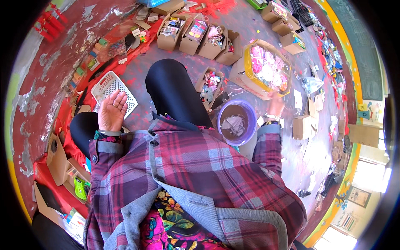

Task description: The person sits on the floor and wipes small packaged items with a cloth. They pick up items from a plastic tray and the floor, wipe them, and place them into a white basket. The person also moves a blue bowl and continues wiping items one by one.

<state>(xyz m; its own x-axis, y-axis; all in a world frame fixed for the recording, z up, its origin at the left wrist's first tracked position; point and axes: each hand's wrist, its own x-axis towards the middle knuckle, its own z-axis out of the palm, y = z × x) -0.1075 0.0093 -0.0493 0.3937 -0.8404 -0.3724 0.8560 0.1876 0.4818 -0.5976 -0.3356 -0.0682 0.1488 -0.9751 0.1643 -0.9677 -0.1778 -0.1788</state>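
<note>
My left hand (pixel 112 111) is raised above my left knee, palm up with the fingers stretched out and nothing in it. Just beyond it lies a white perforated plastic basket (pixel 131 100). Out to the right, my right hand (pixel 276 106) is smeared by motion, so its fingers cannot be made out. It is beside the near right corner of a large cardboard box (pixel 241 80) lined with yellow and filled with pink and white ruffled pieces. Left of my right wrist stands a purple bucket (pixel 253 121) with crumpled pale paper or cloth (pixel 233 125) inside.
A small open box (pixel 217 99) of mixed trinkets sits between my knee and the large box. Several filled cardboard boxes (pixel 211 46) form a row at the back. More cartons (pixel 304 127) and loose goods lie along the right. An open carton (pixel 62 166) is at the lower left.
</note>
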